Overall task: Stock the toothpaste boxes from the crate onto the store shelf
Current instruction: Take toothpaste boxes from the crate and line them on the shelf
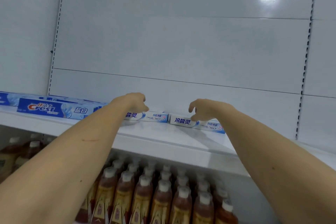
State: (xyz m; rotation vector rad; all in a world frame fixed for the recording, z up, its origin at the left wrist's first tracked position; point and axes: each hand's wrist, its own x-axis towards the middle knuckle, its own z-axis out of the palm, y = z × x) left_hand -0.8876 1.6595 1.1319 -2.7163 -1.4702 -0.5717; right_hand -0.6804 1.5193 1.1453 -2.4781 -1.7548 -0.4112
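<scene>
We are reaching up to the store shelf (163,138) with both arms, our left hand (135,102) curling over the top of one white toothpaste box (151,116) and our right hand (203,110) pinching the top edge of the second white box (183,122), the two lying end to end just right of the blue Crest boxes (54,110). We are risking a nudge that skews either box or slides it toward the front lip, above the bottles (163,196).
</scene>
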